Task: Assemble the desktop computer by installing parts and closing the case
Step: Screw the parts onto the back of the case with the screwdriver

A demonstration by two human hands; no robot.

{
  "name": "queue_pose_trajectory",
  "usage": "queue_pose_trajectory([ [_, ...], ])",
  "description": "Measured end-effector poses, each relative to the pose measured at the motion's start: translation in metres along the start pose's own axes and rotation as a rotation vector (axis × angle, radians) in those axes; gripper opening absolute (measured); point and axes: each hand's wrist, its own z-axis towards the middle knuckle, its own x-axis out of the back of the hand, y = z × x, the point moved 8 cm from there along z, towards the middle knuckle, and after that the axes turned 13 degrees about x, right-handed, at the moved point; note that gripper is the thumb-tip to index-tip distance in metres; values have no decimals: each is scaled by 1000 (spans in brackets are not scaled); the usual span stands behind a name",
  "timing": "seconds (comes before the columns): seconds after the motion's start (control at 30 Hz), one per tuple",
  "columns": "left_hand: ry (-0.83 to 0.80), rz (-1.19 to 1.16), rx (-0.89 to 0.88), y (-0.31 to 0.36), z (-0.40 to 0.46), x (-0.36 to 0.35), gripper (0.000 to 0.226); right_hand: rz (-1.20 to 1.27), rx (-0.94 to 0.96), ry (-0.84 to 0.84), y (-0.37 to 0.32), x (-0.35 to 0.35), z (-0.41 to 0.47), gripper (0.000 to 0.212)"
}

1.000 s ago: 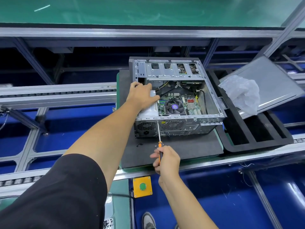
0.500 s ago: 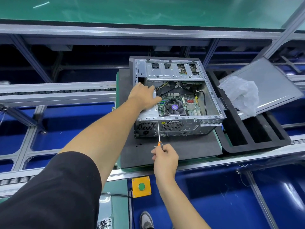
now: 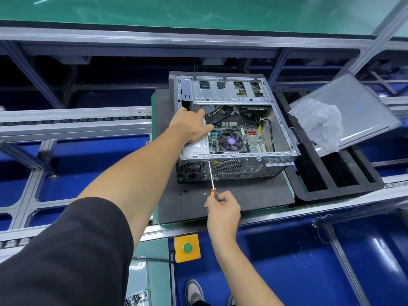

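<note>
An open grey computer case (image 3: 284,129) lies on a dark foam mat (image 3: 254,193), its motherboard and CPU fan (image 3: 230,141) showing. My left hand (image 3: 189,127) lies flat on the silver power supply (image 3: 196,149) in the case's left corner. My right hand (image 3: 223,208) grips an orange-handled screwdriver (image 3: 211,177). Its tip touches the rear panel's upper edge, beside the power supply grille.
Several small black screws (image 3: 183,192) lie on the mat in front of the case. The grey side panel (image 3: 362,113), with a crumpled plastic bag (image 3: 318,124) on it, leans over a black foam tray (image 3: 340,186) on the right. A yellow box with a green button (image 3: 187,248) sits below the conveyor rail.
My left hand has slid a little further into the case over the power supply. My right hand and the screwdriver stay at the rear panel.
</note>
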Motion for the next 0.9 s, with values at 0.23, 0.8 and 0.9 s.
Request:
queue_pose_trajectory([
  [0.23, -54, 31, 65, 1, 9, -6, 51, 36, 24, 38, 0, 0, 4, 20],
  [0.8, -1, -28, 20, 5, 8, 4, 47, 402, -352, -46, 12, -12, -1, 8],
  [0.9, 3, -36, 23, 5, 7, 5, 48, 360, -280, -33, 7, -8, 3, 15],
])
